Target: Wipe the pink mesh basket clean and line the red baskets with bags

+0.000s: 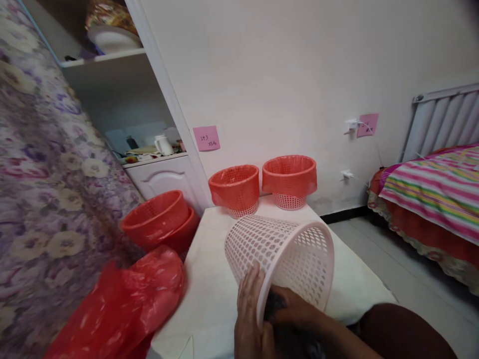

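Observation:
A pale pink mesh wastebasket lies tipped on its side on the covered table, its open mouth turned toward me and to the right. My left hand grips it at the rim, fingers along the outside of the mesh and thumb near the edge. My right hand reaches into the mouth. Its fingers are closed on a dark, crumpled cloth, partly hidden by the hand and rim. More dark material hangs below my right wrist.
Two wastebaskets lined with red plastic bags, a left one and a right one, stand at the table's back. More red-lined baskets and a red plastic bag are at left. A bed stands right.

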